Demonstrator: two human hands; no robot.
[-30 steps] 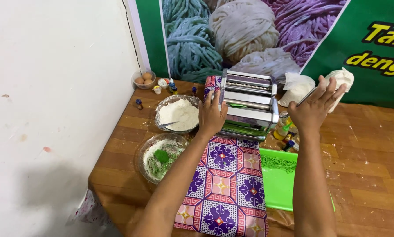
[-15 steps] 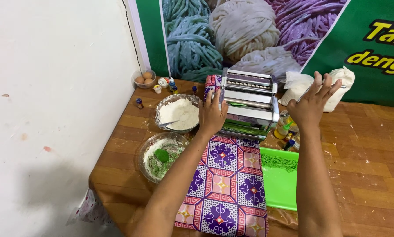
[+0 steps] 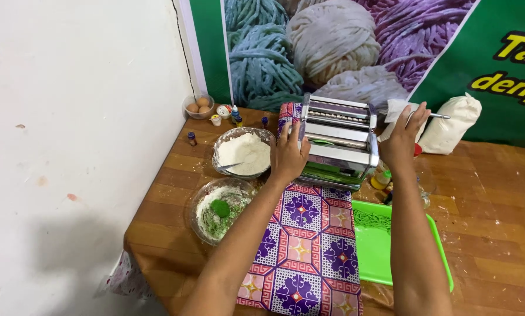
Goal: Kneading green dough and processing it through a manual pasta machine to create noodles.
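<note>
Starting at the left, we saw a small bowl of eggs (image 3: 197, 107) by the white wall, then a bowl of white flour (image 3: 243, 153), and nearer us a glass bowl with a green lump of dough (image 3: 219, 208). Our left hand (image 3: 288, 154) lay flat, fingers spread and closing on nothing, against the left end of the metal pasta machine (image 3: 338, 142). The machine stood at the far end of the patterned cloth (image 3: 302, 246), its long axis running left to right between our two hands. Our right hand (image 3: 404, 139) was at its right end, fingers loosely open beside the crank handle (image 3: 436, 116); whether it gripped anything we could not tell. A green tray (image 3: 391, 243) lay below, and a white sack (image 3: 451, 124) beyond.
</note>
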